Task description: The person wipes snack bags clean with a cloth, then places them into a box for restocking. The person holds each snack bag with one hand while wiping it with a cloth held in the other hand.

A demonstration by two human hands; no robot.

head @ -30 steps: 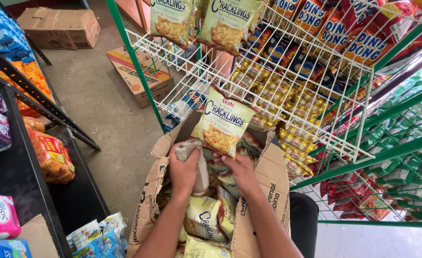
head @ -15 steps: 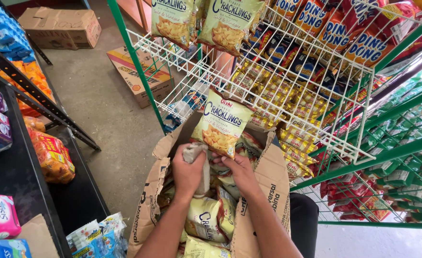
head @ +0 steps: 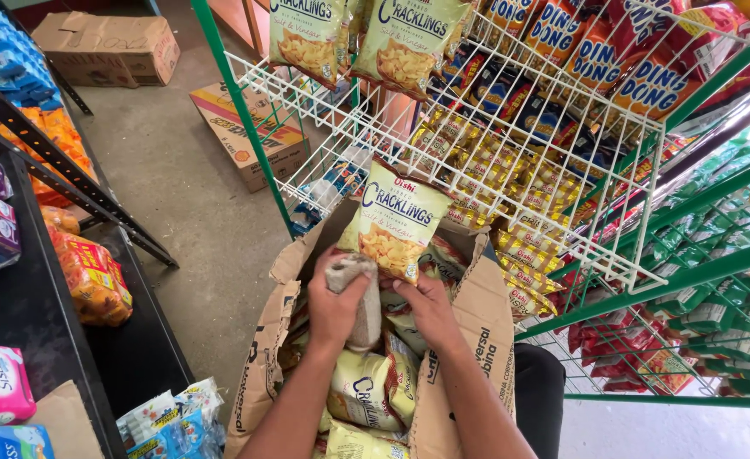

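An open brown cardboard box (head: 468, 340) in front of me holds several pale yellow snack bags (head: 362, 391). My left hand (head: 334, 310) grips the crumpled top of one bag (head: 359, 297) standing in the box. My right hand (head: 426, 310) holds another yellow snack bag (head: 396, 217) by its bottom edge, upright above the box and just under the white wire shelf (head: 443, 170).
The green-framed wire rack (head: 664, 280) carries red, blue and gold snack packs, with two yellow bags (head: 366, 38) hanging at the top. A dark shelf (head: 43, 314) at left holds orange and pink packs. Two cardboard boxes (head: 251, 127) lie on the concrete floor.
Both hands have risen slightly out of the box. The yellow bag in my right hand has moved a little up towards the wire shelf.
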